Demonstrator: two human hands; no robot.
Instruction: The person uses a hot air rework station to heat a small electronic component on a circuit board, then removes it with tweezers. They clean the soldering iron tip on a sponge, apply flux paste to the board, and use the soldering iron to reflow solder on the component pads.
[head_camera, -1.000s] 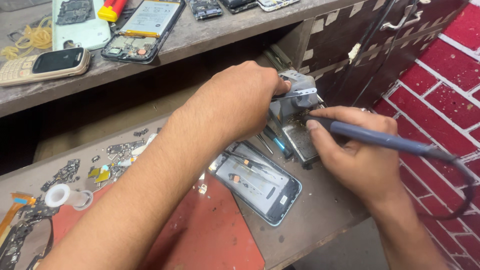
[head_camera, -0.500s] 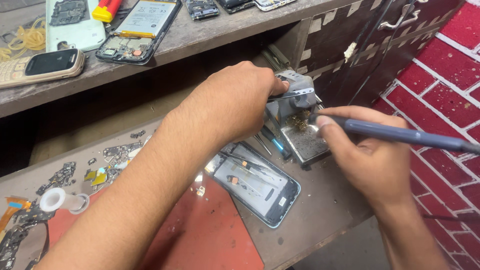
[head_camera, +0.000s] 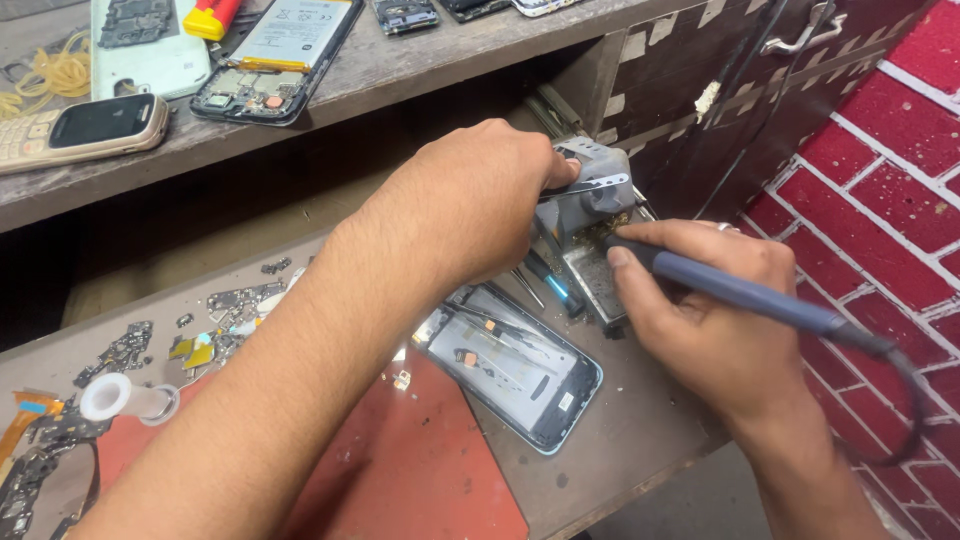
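My left hand (head_camera: 480, 200) reaches across to a grey soldering stand (head_camera: 590, 195) at the back right of the bench, fingers closed around thin metal tweezers (head_camera: 590, 186) that lie across the stand. My right hand (head_camera: 720, 335) grips a blue soldering iron (head_camera: 745, 292) like a pen. The iron's tip is hidden where it dips into the stand's dirty metal tray (head_camera: 598, 275). Its dark cable (head_camera: 905, 400) loops off to the right. An opened phone (head_camera: 515, 368) with its back off lies under my left wrist.
A red mat (head_camera: 400, 480) covers the front of the bench. Small circuit parts (head_camera: 215, 320) and a white spool (head_camera: 125, 398) lie at the left. The shelf above (head_camera: 400, 75) holds several phones and a battery. A red brick wall (head_camera: 880, 150) stands to the right.
My right hand has slid a little left and down, bringing the iron's tip lower into the stand's tray. My left hand has stayed on the stand.
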